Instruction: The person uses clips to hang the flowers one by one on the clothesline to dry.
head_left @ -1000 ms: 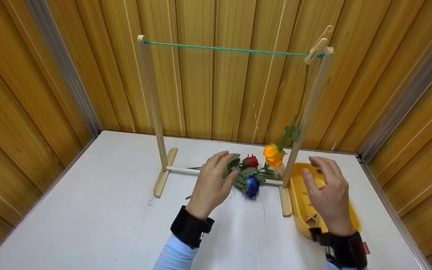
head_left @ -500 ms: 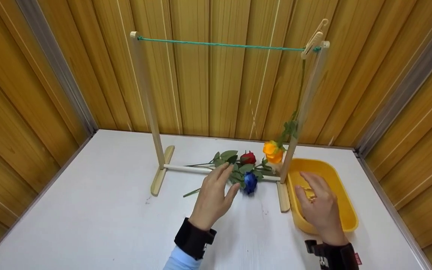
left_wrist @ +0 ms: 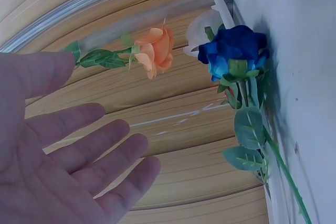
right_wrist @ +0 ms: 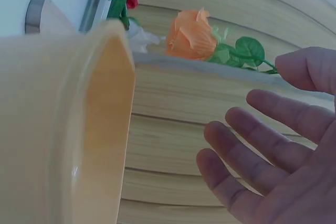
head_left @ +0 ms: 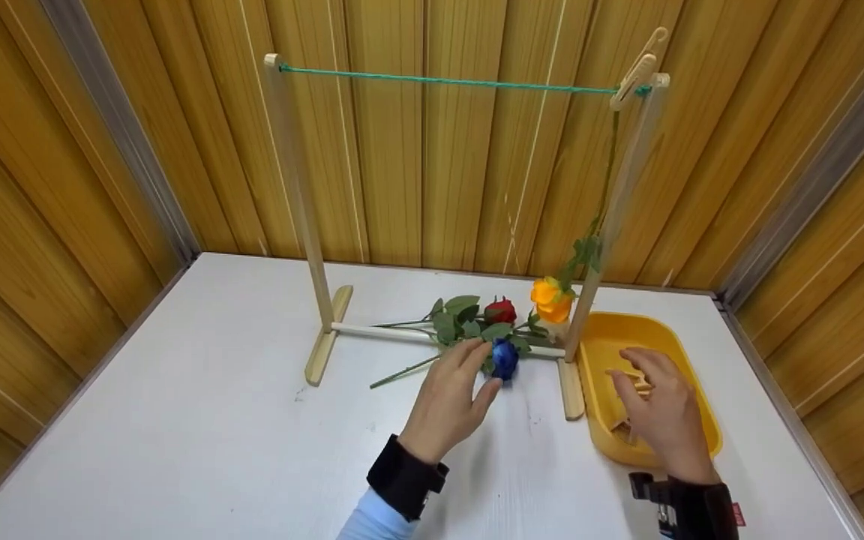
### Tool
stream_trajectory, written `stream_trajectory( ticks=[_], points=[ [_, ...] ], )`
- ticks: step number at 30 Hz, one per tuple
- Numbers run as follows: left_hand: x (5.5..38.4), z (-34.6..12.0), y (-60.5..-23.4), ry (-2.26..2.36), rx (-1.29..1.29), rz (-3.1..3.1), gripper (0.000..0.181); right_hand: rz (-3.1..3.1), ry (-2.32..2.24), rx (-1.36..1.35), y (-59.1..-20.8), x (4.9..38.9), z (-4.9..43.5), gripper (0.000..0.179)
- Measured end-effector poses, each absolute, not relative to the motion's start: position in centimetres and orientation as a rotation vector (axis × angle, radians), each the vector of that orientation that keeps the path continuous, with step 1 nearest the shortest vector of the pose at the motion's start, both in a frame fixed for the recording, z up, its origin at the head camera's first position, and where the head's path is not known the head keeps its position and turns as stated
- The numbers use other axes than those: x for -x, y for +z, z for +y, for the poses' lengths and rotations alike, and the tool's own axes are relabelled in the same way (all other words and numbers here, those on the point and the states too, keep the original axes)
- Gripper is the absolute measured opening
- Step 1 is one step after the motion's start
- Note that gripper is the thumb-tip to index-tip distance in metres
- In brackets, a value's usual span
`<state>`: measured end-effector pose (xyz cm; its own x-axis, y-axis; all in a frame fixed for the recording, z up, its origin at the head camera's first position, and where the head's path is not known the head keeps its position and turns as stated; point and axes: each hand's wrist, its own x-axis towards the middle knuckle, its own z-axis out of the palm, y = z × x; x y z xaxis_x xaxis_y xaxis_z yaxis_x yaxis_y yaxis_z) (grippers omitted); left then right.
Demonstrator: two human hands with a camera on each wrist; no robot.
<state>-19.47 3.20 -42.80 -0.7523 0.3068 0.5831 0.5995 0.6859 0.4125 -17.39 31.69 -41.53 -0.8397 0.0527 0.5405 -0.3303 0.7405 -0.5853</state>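
Note:
My left hand (head_left: 448,405), fingers loosely extended, holds nothing and hovers in front of the flowers on the table. Nearest to it is a blue rose (head_left: 505,358); a red rose (head_left: 500,310) lies just behind, their leaves and stems overlapping. In the left wrist view the blue rose (left_wrist: 233,51) is apart from my fingertips. My right hand (head_left: 664,420), relaxed and holding nothing, is over the yellow basin (head_left: 604,442), where wooden clothespins (head_left: 638,384) lie. An orange rose (head_left: 551,300) hangs head down from a green cord (head_left: 439,79), held by a wooden clothespin (head_left: 636,79).
A wooden frame with a left post (head_left: 301,195) and a right post (head_left: 619,210) carries the cord. Its low crossbar (head_left: 379,331) runs under the flowers. A pale flower (left_wrist: 198,32) lies behind the blue rose. Wood-patterned walls (head_left: 432,172) enclose the white table (head_left: 177,420).
My left hand has moved right and lower, closer to the blue rose. My right hand has lowered over the basin. The view has shifted slightly; the flowers have stayed in place.

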Motion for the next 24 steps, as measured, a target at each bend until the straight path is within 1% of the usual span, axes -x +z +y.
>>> stream_trajectory(
  ticks=[14, 19, 24],
  points=[
    [18.6, 5.5, -43.5, -0.778, 0.795, -2.483, 0.047, -2.642, 0.911, -0.020, -41.3, 17.4, 33.6, 0.034],
    [18.5, 6.6, -43.5, -0.785, 0.840, -2.530, 0.046, -2.702, 0.930, -0.002, -41.2, 17.3, 34.0, 0.036],
    [18.2, 8.2, -43.7, -0.775, 0.910, -2.545, 0.043, -2.709, 0.910, -0.001, -41.5, 17.2, 34.4, 0.033]
  ],
)
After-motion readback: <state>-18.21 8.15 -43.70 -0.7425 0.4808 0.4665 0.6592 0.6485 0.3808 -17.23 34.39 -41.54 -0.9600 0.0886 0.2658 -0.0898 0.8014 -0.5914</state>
